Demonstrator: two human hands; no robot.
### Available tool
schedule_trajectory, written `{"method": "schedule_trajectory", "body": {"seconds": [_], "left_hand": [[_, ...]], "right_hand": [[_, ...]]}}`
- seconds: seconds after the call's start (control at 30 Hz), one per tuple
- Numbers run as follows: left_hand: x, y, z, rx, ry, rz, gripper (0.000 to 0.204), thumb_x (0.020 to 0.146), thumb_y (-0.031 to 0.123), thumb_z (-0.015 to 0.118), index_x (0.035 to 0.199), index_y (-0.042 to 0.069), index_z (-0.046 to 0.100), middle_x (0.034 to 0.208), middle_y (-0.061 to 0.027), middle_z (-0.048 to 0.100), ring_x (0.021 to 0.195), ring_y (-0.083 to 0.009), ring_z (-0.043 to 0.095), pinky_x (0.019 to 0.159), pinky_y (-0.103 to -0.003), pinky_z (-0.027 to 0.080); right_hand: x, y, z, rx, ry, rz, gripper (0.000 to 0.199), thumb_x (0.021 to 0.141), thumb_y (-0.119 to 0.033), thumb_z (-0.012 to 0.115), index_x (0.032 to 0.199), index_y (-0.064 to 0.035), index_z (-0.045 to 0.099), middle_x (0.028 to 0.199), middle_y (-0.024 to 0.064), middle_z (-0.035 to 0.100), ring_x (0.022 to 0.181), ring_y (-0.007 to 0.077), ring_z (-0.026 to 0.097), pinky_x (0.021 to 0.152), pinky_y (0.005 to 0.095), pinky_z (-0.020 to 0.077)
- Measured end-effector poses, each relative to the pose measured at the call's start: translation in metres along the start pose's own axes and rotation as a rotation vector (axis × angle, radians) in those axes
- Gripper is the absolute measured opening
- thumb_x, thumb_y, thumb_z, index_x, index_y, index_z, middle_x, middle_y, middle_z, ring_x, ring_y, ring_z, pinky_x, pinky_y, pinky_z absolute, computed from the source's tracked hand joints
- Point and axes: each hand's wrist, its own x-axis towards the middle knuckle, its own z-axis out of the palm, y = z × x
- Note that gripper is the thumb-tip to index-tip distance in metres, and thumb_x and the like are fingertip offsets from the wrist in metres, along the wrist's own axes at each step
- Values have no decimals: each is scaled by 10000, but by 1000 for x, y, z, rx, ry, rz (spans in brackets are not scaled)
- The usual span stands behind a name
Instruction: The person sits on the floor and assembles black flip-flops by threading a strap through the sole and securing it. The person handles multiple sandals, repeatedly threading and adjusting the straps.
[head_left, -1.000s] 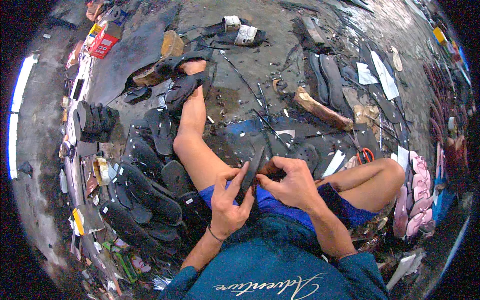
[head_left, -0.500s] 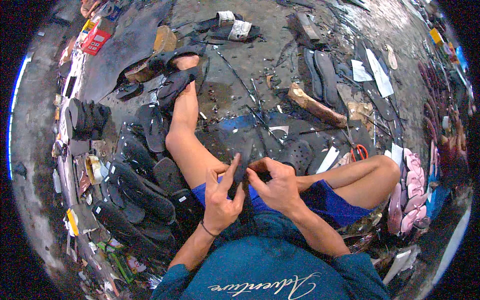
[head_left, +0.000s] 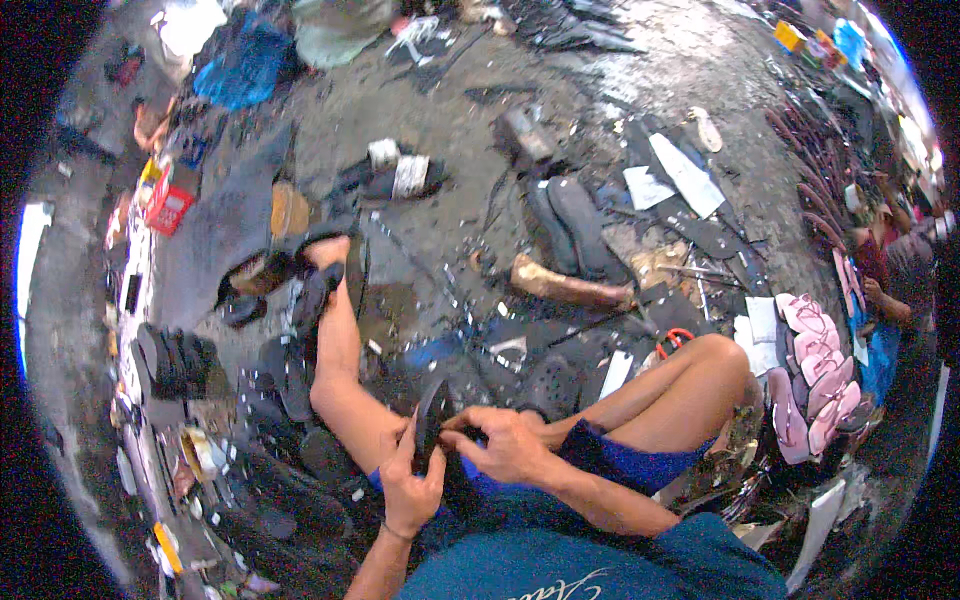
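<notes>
A black sandal point(head_left: 433, 408) stands nearly on edge above my lap. My left hand point(head_left: 411, 492) grips it, the thumb on one side and the fingers on the other. On its right side my right hand point(head_left: 508, 446) is closed, fingertips pinched together against or very close to the sandal. Whatever the pinch holds is dark and hard to make out. Just beyond my right hand lies a black clog with holes point(head_left: 550, 388). A pair of scissors with orange handles point(head_left: 675, 342) rests by my bent right knee.
Farther off are a worn wooden block point(head_left: 572, 286), black soles point(head_left: 578, 232) and white-strapped sandals point(head_left: 408, 177). Pink flip-flops point(head_left: 815, 372) are heaped at the right, near another person point(head_left: 885, 255). Black footwear point(head_left: 170, 365) and a red box point(head_left: 168, 206) stand left.
My view has tilted up and swung to the right, so the surroundings sit lower and farther left. The sandal, blurred before, now shows more plainly in my left hand.
</notes>
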Motion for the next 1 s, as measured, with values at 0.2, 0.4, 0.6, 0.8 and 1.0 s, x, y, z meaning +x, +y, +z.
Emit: {"method": "schedule_trajectory", "body": {"seconds": [0.2, 0.4, 0.6, 0.8, 1.0], "left_hand": [[-21, 38, 6, 89, 147, 129, 341, 811, 83, 707, 1139, 3, 658, 1013, -153, 603, 900, -284, 618, 742, -361, 509], [-4, 93, -3, 91, 39, 170, 448, 867, -4, 644, 1311, -7, 580, 1246, -185, 549, 1109, -304, 560, 934, -369, 478], [57, 124, -17, 100, 69, 301, 374, 848, 6, 677, 1220, 14, 637, 1131, -140, 604, 1023, -258, 602, 839, -321, 507], [102, 129, -9, -103, -50, 247, 316, 859, 48, 704, 1172, 32, 671, 1034, -76, 567, 835, -175, 563, 658, -278, 454], [89, 114, -40, -159, -125, 295, 363, 883, 69, 695, 1242, 55, 639, 1227, -113, 570, 1045, -276, 580, 842, -311, 482]], "right_hand": [[-20, -8, -29, -141, -50, 40, 274, 916, -317, 690, 1023, -65, 696, 912, 138, 731, 821, 279, 719, 745, 376, 561], [-20, -15, -30, 35, 178, -91, 230, 899, -189, 708, 1026, -3, 663, 927, 153, 706, 826, 275, 702, 750, 362, 557], [7, -74, -88, -42, 147, -288, 201, 912, -147, 672, 1057, -7, 664, 1005, 154, 666, 913, 313, 659, 782, 381, 549], [29, -80, -117, -33, 211, 32, 279, 904, -256, 702, 1057, -24, 684, 943, 147, 715, 864, 287, 705, 802, 368, 556], [26, -88, -96, -89, 124, 12, 267, 902, -252, 720, 1037, -23, 695, 923, 118, 732, 803, 182, 697, 771, 313, 549]]}}
